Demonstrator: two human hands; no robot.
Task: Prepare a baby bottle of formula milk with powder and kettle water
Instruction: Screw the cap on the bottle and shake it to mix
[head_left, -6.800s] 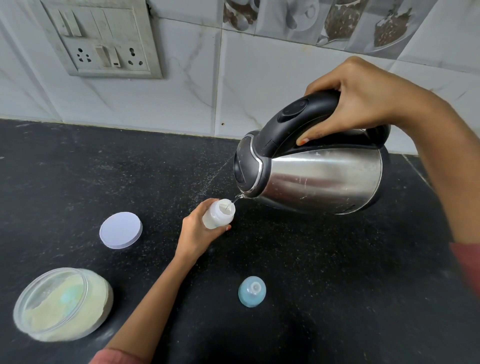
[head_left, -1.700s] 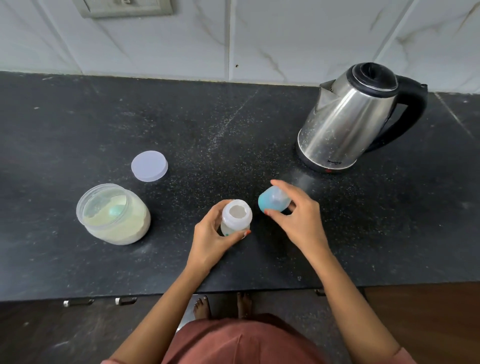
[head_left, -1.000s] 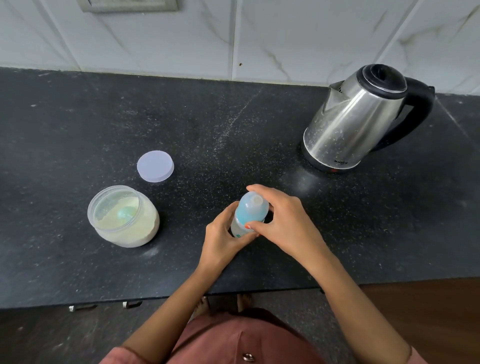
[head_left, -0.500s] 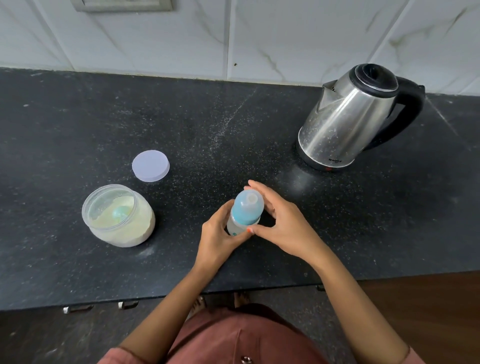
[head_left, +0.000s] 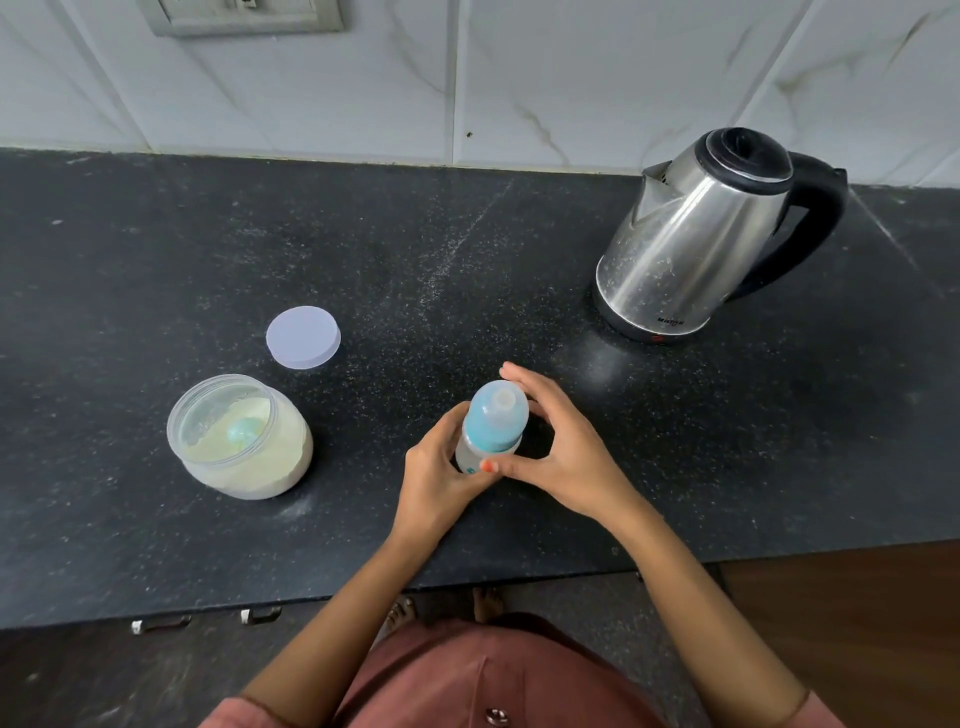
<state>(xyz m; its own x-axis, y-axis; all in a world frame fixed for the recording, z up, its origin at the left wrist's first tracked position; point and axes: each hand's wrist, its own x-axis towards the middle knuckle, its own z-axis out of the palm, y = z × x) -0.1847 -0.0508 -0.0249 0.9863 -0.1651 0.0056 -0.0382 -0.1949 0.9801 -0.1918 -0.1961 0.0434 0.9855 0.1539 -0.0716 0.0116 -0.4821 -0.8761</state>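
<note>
A small clear baby bottle stands on the black counter near its front edge, with a blue cap on its top. My left hand is wrapped around the bottle's body. My right hand curls round the cap, thumb and fingers on its sides. An open jar of pale formula powder with a teal scoop inside stands to the left. The steel kettle with a black handle stands at the back right.
The jar's round pale lid lies flat behind the jar. A white tiled wall with a switch plate rises behind the counter. Drawer handles show below the counter's front edge.
The kettle was set down at the back right after pouring. My right hand brought the blue cap onto the bottle and has kept turning around it; my left hand still holds the bottle.
</note>
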